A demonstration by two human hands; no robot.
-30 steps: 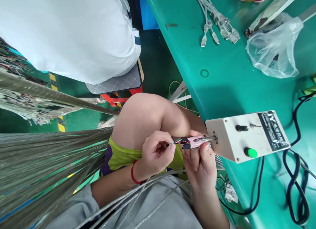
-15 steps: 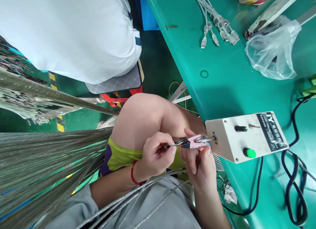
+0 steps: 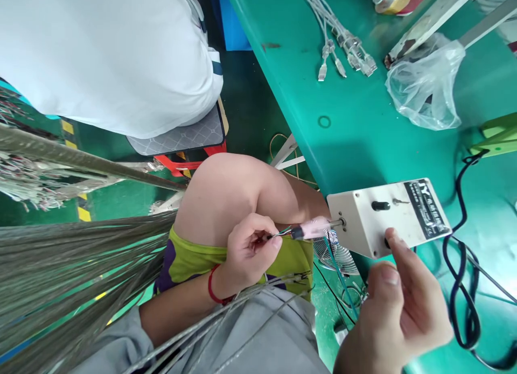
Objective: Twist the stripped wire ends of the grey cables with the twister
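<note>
My left hand (image 3: 252, 247) is pinched round the end of a cable whose thin coloured wires (image 3: 285, 232) run to a pink clip (image 3: 313, 228). The clip looks blurred and sits on the metal shaft of a white box (image 3: 363, 223) with a black knob and a small switch. My right hand (image 3: 404, 304) has its index fingertip on the box's button, which the finger covers. Its thumb is apart from that finger, and nothing shows in its grasp.
A green table (image 3: 343, 159) bears white USB cables (image 3: 351, 48), a plastic bag (image 3: 430, 89) and black cords (image 3: 460, 266). A person in a white shirt (image 3: 121, 56) sits at upper left. Grey cables (image 3: 100, 266) hang at left; a fan (image 3: 337, 253) stands below the table.
My right hand has left the pink clip and moved right onto the box's button. The clip has turned from a sharp shape to a blur. My left hand keeps its pinch.
</note>
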